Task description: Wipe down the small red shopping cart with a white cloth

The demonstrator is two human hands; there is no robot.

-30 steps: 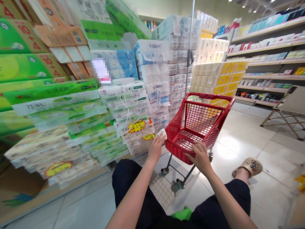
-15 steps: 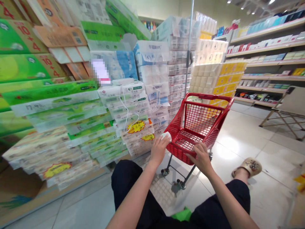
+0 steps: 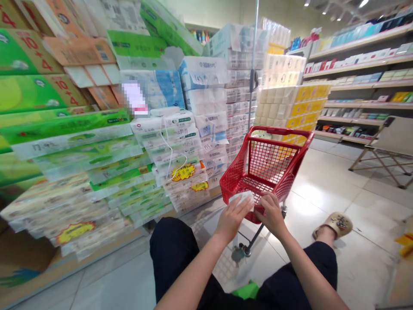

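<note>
A small red shopping cart stands on the tiled floor in front of me, its basket empty. My left hand presses a white wipe against the near rim of the red basket. My right hand grips that same near rim just to the right, fingers curled over it. The two hands almost touch. My knees in dark trousers show below.
Stacked packs of tissue and toilet paper with yellow price tags fill the left side down to a low plinth. A metal pole rises behind the cart. Shelves line the right wall. A folding chair stands at right. My sandalled foot rests on the floor.
My left hand has slid the wipe rightward along the basket, from its left corner to the near rim beside my right hand. The right hand has stayed on the rim.
</note>
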